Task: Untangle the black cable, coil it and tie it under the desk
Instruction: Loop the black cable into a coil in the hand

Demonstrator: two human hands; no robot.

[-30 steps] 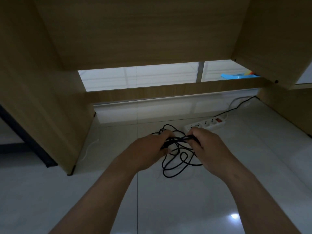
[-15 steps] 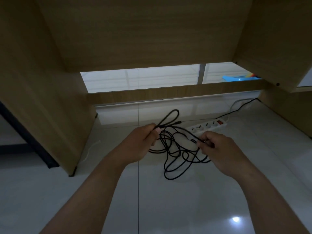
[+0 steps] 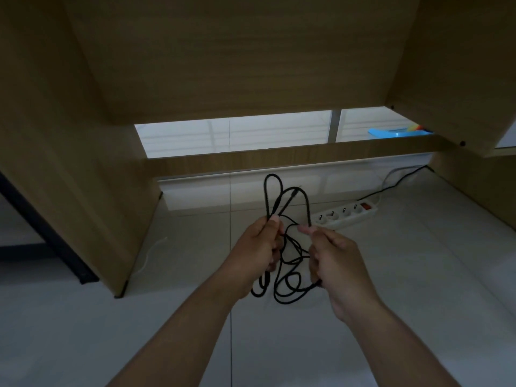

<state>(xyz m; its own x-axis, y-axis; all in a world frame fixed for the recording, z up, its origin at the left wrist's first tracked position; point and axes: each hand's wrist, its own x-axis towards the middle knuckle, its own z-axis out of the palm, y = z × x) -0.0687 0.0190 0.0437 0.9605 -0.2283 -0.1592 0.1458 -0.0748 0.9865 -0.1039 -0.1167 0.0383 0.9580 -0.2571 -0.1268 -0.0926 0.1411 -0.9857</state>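
Observation:
The black cable (image 3: 288,277) hangs in tangled loops between my two hands, lifted off the white tiled floor under the wooden desk. My left hand (image 3: 258,247) pinches several strands near the top, and two loops stand up above its fingers. My right hand (image 3: 331,255) grips another strand just to the right, close beside the left hand. The lower loops dangle beneath both hands, and some of the cable is hidden behind my fingers.
A white power strip (image 3: 346,215) with a red switch lies on the floor behind my hands, its dark cord running off to the back right. The desk's side panel (image 3: 83,177) stands at left, a wooden crossbar (image 3: 279,157) behind, another panel (image 3: 474,169) at right.
Both hands have lifted the cable higher off the floor and come closer together. The loops above my left hand now stand taller.

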